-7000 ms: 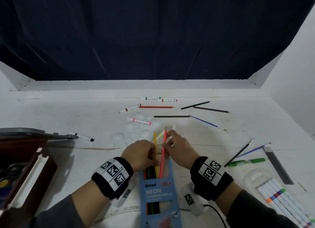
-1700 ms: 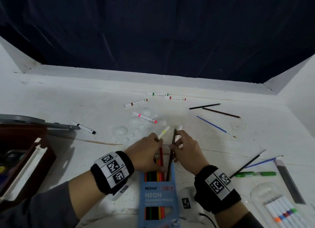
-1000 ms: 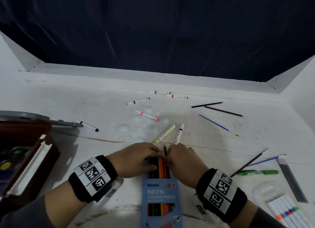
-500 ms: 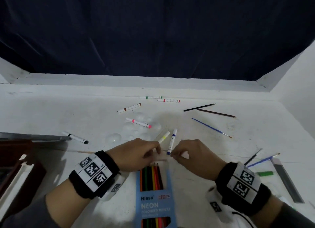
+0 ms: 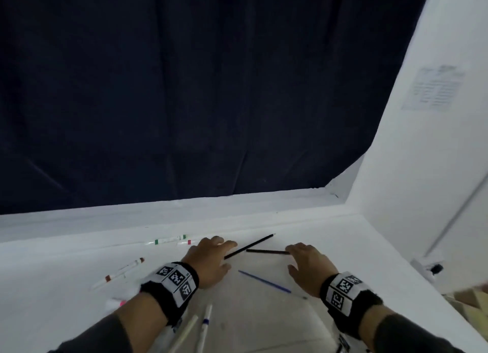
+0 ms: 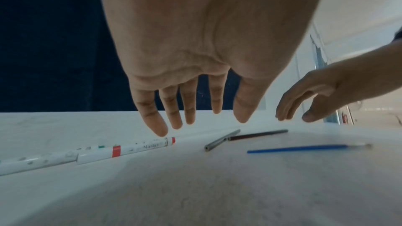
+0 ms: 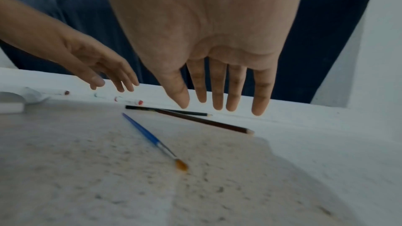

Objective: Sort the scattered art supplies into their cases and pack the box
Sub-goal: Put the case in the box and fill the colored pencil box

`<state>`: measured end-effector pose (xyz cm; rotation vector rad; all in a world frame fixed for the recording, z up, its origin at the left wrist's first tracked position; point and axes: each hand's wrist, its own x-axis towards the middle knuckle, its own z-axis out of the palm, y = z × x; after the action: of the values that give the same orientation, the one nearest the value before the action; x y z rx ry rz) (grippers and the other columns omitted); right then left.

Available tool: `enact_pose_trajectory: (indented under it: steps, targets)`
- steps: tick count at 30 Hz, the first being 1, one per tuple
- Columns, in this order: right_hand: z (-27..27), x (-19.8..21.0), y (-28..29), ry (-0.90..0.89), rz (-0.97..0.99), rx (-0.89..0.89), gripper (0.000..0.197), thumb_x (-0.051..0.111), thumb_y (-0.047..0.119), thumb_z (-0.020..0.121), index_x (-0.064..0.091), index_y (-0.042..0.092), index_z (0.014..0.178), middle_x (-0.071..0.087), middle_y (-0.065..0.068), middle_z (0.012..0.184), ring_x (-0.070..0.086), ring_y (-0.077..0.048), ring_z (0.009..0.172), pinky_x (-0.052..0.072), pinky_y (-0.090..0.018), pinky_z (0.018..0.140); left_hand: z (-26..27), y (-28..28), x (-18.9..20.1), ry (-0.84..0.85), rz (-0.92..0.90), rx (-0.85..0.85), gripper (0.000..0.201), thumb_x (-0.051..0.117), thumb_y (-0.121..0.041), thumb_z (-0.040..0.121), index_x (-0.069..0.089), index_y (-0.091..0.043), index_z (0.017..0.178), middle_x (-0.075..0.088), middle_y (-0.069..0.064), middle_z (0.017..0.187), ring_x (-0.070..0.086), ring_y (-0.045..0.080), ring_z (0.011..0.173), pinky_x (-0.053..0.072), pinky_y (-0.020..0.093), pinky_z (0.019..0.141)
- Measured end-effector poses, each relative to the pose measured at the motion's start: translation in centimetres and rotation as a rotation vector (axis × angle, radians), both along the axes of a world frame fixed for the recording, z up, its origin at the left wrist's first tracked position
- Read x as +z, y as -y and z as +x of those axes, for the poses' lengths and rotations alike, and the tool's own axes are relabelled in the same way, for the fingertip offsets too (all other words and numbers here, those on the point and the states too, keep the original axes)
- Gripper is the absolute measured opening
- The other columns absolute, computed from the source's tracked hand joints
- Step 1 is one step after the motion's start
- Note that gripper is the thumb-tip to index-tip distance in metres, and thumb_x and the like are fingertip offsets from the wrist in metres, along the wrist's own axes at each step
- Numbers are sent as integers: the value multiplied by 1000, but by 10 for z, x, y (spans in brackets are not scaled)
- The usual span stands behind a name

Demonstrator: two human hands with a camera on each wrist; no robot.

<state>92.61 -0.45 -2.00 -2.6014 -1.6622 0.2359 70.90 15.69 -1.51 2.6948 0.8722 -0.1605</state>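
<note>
Both hands hover open above the far part of the white table (image 5: 264, 315), holding nothing. My left hand (image 5: 211, 260) spreads its fingers (image 6: 152, 119) just above the near end of a black pencil (image 5: 250, 245) (image 6: 219, 141) (image 7: 187, 112). My right hand (image 5: 303, 263) hangs with straight fingers (image 7: 217, 92) over the right end of a dark brown pencil (image 5: 266, 251) (image 6: 259, 134) (image 7: 206, 122). Between the wrists lies a blue paintbrush (image 5: 264, 282) (image 6: 298, 148) (image 7: 147, 134). The pencil box is out of view.
White markers lie left of my left hand: one with green bands (image 5: 169, 239), one with red bands (image 5: 184, 242) (image 6: 126, 149), a brown-capped one (image 5: 121, 272). Two more markers (image 5: 203, 323) lie near my left forearm. A raised ledge and dark curtain close the back; a white wall stands right.
Both hands left the neon pencil box and reached forward to the two dark pencils at the back. The head view swung up and right, so the box and case dropped out of sight.
</note>
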Motion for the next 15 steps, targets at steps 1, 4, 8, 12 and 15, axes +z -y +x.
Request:
enact_pose_trajectory:
  steps: [1,4,8,12,15]
  targets:
    - [6,-2,-3,-19,-10,-10,50,43,35,99,36,22,147,41,2,148,39,-19,135,39,-37,108,9,-4,-2,-64,12,-20,55,40,-43,103,21,-42,154,17,-1,164,17,24,150,20,49,119]
    - [18,-7,-10,-69,-61,-53,54,38,36,102,26,20,152,34,2,156,34,-20,141,35,-39,113,33,-8,-9,-198,37,-99,57,31,-39,106,7,-38,158,3,-2,168,8,24,153,13,53,120]
    - [22,-10,-17,30,-104,-43,42,36,27,103,45,19,144,47,-3,147,47,-23,132,39,-33,109,51,-11,-12,-262,113,-146,53,29,-29,107,17,-22,157,20,5,164,25,26,148,27,51,116]
    - [15,-8,-20,183,-136,-62,29,44,18,98,63,18,120,64,-5,121,62,-27,108,50,-31,88,57,-13,-11,-209,261,-97,32,45,-31,102,61,-18,125,62,13,126,59,32,113,45,36,93]
    - [11,-4,-17,224,-171,-52,27,44,8,94,62,15,112,64,-7,114,64,-29,103,49,-31,82,54,-6,-13,-198,322,-48,23,52,-24,99,67,-14,114,64,13,119,63,33,107,47,34,86]
